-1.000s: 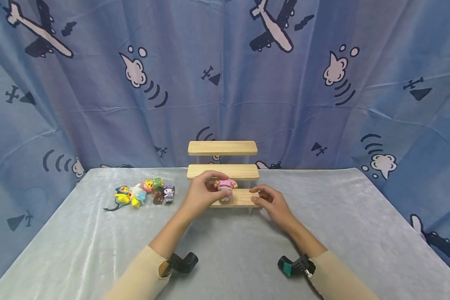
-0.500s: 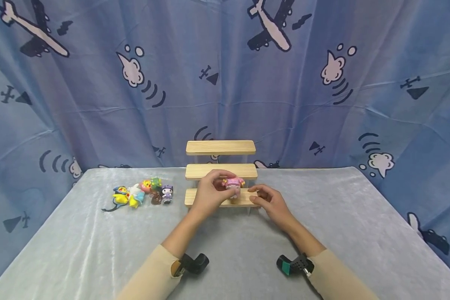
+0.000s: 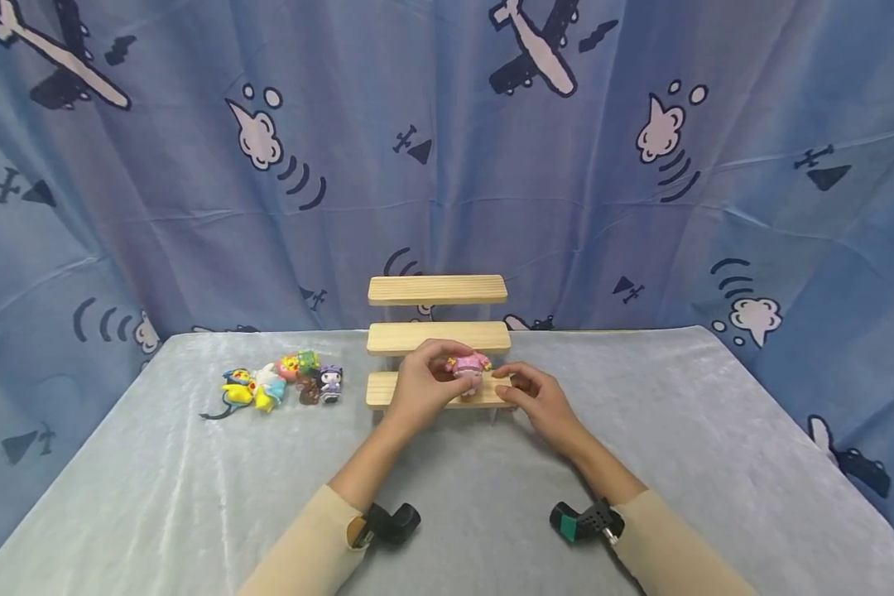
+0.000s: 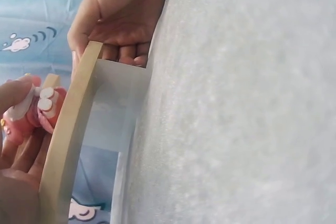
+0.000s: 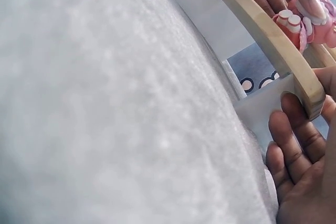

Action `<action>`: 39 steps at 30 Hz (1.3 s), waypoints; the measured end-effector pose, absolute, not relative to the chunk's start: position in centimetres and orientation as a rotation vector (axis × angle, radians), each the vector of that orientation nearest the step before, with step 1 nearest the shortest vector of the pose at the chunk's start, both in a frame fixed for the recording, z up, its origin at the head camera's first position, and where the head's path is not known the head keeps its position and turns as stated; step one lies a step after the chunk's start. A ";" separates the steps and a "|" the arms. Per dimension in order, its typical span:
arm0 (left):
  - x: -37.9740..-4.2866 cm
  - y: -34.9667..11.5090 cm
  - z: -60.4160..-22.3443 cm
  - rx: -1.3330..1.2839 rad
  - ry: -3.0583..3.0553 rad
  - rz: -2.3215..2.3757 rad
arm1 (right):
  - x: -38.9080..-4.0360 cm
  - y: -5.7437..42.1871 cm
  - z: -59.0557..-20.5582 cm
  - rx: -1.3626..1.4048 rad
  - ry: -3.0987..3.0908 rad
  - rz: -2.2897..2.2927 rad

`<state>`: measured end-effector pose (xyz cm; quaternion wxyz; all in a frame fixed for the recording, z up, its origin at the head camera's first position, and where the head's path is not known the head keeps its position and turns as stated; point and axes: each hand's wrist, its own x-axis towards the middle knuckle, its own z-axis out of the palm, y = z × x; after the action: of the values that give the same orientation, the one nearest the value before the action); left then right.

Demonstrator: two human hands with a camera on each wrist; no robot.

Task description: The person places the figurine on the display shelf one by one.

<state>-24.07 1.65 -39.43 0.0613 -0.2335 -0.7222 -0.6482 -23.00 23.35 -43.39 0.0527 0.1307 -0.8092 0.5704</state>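
Note:
My left hand (image 3: 420, 389) pinches a small pink figurine (image 3: 471, 364) between thumb and fingers, over the right half of the lowest board (image 3: 382, 389) of a three-tier wooden display stand. White feet show on the figurine (image 4: 46, 99) in the left wrist view, close by the board's edge. Whether the feet touch the wood I cannot tell. At the board's right end, my right hand (image 3: 540, 406) grips the stand. In the right wrist view, that hand's fingers (image 5: 296, 150) lie below the board, against the translucent side support (image 5: 268, 103).
Left of the stand, several small figurines lie in a cluster on the pale cloth: a yellow one (image 3: 238, 393), a purple-and-black one (image 3: 331, 384) and a brown one (image 3: 309, 391) among them. The middle board (image 3: 439, 335) and top board (image 3: 438, 288) rise behind, before a blue curtain (image 3: 447, 165).
My left hand has carried the pink figurine rightward along the lowest board, towards my right hand. The right hand keeps its grip on the board's end. The head view has shifted slightly.

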 end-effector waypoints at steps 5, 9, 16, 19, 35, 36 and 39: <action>-24.1 2.0 -39.4 -0.724 -2.193 -1.934 | -22.9 23.6 -43.5 0.401 -2.461 1.725; -24.2 2.1 -39.4 -0.720 -2.200 -1.922 | -22.9 23.5 -43.5 0.400 -2.459 1.742; -24.2 1.9 -39.4 -0.750 -2.231 -1.916 | -22.9 23.5 -43.3 0.376 -2.471 1.743; -24.2 1.7 -39.4 -0.758 -2.239 -1.914 | -23.0 23.3 -43.3 0.373 -2.475 1.745; -23.9 1.5 -39.2 -0.782 -2.254 -1.867 | -23.1 23.0 -43.2 0.375 -2.475 1.751; -23.8 1.5 -39.1 -0.782 -2.260 -1.859 | -23.1 23.0 -43.2 0.374 -2.477 1.747; -23.8 1.6 -39.0 -0.792 -2.269 -1.843 | -23.1 23.1 -43.2 0.370 -2.475 1.740</action>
<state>-23.78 1.58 -39.00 0.0567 -0.2610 -0.7480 -0.6076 -23.05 23.07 -43.23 0.0470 0.1213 -0.8112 0.5702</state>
